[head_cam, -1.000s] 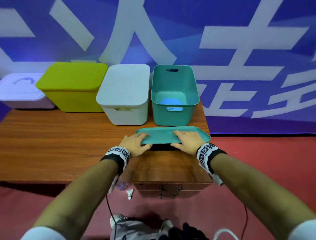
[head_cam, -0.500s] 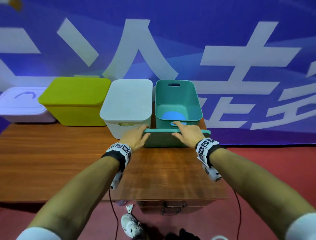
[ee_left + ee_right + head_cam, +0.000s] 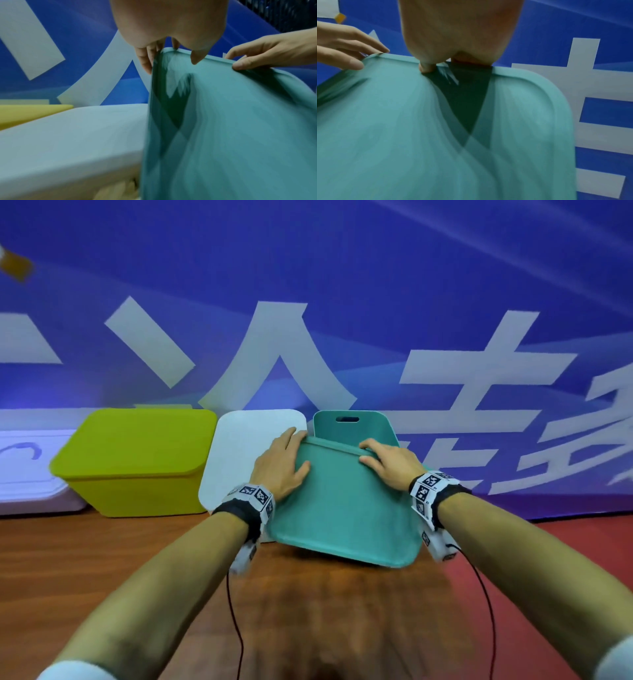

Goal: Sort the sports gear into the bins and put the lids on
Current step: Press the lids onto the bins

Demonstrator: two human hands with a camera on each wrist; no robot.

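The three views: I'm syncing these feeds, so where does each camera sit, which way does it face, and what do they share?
Head: worn on the head, facing forward and down at the teal lid, teal bin, white bin, green bin; both forearms, left hand and right hand show.
Left wrist: looks along the left hand's fingers at the lid's left far corner; the right hand shows.
Right wrist: looks along the right hand at the lid's far edge; the left hand shows.
Shared: all three show the lid and both hands.

The teal lid (image 3: 346,505) hides most of your teal bin (image 3: 352,426), contents included. At nine o'clock the pale box (image 3: 30,470) is cropped. Both wrist views smear the lid with blur.
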